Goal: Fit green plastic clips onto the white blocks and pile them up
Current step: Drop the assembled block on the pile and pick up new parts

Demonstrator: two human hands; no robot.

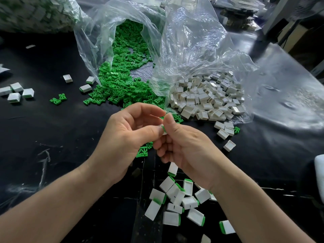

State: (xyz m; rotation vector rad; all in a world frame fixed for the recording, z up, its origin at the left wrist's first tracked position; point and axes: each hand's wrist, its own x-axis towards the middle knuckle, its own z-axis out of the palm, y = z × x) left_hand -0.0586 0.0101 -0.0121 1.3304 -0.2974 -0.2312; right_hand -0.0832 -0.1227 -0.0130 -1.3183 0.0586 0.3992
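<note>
Our two hands meet above the dark surface (52, 130), fingertips together. The left hand (129, 130) and the right hand (185, 146) both pinch one white block (164, 132), with a green clip (163, 128) showing at its top edge between the thumbs. How far the clip is seated we cannot tell, since our fingers hide most of it.

Behind the hands, a heap of loose green clips (122, 81) spills from a clear plastic bag (189, 41). Just to its right lies a heap of bare white blocks (206, 97), partly under the same crumpled plastic.

Near us, below the right wrist, lies a loose pile of finished pieces (177, 199), white with green edges. A few more pieces (16, 92) sit well apart at the far left.
</note>
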